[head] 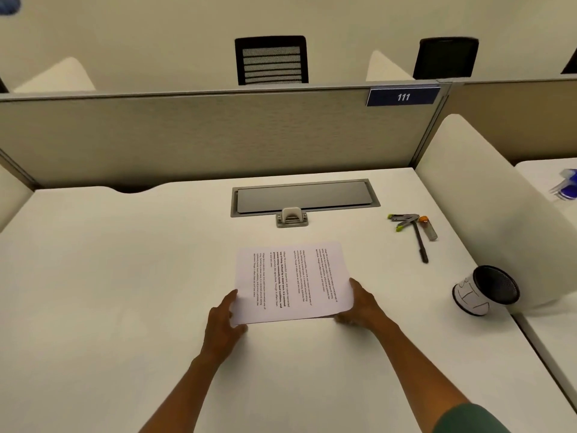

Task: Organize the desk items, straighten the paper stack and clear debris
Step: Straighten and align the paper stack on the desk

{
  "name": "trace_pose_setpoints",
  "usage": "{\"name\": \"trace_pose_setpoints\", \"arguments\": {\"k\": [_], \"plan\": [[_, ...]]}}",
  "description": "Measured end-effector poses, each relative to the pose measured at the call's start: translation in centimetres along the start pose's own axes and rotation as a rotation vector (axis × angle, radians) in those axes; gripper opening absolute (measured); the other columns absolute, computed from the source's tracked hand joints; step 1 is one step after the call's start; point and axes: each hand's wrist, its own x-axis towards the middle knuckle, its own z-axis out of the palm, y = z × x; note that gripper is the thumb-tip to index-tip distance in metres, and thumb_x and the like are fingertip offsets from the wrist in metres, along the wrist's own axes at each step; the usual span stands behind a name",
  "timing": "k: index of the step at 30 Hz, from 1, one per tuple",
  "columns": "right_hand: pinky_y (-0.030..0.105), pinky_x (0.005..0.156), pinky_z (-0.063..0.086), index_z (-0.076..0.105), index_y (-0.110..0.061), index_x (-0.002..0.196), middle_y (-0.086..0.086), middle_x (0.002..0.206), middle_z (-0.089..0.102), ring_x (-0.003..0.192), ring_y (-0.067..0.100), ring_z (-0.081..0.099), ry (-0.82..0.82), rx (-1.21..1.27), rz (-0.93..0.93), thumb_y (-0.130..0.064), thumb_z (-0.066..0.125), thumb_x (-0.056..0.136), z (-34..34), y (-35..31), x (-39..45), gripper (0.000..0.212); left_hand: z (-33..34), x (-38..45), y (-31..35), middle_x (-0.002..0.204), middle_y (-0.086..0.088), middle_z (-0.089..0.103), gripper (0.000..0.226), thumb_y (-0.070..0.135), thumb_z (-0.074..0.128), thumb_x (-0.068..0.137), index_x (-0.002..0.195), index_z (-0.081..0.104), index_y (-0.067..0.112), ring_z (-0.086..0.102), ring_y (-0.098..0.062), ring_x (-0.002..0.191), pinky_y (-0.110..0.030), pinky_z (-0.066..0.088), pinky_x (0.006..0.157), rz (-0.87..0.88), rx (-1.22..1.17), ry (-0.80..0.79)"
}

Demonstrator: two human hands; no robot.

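The stack of white printed paper sheets (293, 282) lies in the middle of the white tabletop (125, 276), its near edge lifted a little off the surface. The left hand (223, 326) cups the near left corner, fingers curled around the edge; the right hand (363, 307) presses against the near right corner, but whether its fingers pinch the sheets or only brace them I cannot tell.

The risk sits in that squeeze. If both hands push inward too hard, the stack may buckle or the top sheets may slide out of line. A quick lift could fan the far edge, which looks free.

Off to the right, well apart from the paper, a grey stapler with green tips (404, 220), a dark pen (420, 245) and a small orange-capped tube (429, 229) lie crossed together, and a tipped black mesh cup with a white patterned sleeve (484, 290) rests on its side near the edge, where it could roll if bumped.
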Motion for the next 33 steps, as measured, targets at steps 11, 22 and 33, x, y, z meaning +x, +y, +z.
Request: {"name": "trace_pose_setpoints", "arguments": {"k": [11, 22, 33], "plan": [[0.016, 0.047, 0.048, 0.047, -0.024, 0.112, -0.006, 0.088, 0.065, 0.065, 0.006, 0.063, 0.000, 0.023, -0.025, -0.009, 0.081, 0.062, 0.1, -0.1, -0.5, 0.062, -0.6, 0.8, -0.5, 0.091, -0.006, 0.054, 0.079, 0.008, 0.081, 0.073, 0.141, 0.045, 0.023, 0.051, -0.020, 0.085, -0.028, 0.040, 0.076, -0.035, -0.043, -0.015], [0.031, 0.061, 0.057, 0.043, -0.026, 0.114, -0.004, 0.106, 0.063, 0.077, 0.021, 0.068, 0.000, -0.036, -0.031, -0.035, 0.090, 0.052, 0.5, 0.8, 0.6, 0.079, -0.8, 0.8, -0.3, 0.090, -0.005, 0.056, 0.073, 0.007, 0.078, 0.073, 0.138, 0.048, 0.018, 0.050, -0.021, 0.083, -0.028, 0.041, 0.072, -0.005, 0.003, -0.016], [0.029, 0.055, 0.059, 0.058, 0.007, 0.109, 0.018, 0.105, 0.068, 0.078, 0.030, 0.071, 0.046, 0.708, 0.201, 0.006, 0.057, 0.091, 1.0, 1.4, 1.0, 0.018, -0.9, 0.7, 0.0, 0.095, -0.003, 0.055, 0.075, 0.009, 0.079, 0.073, 0.139, 0.045, 0.017, 0.049, -0.019, 0.083, -0.030, 0.042, 0.074, -0.008, 0.021, -0.025]]}}
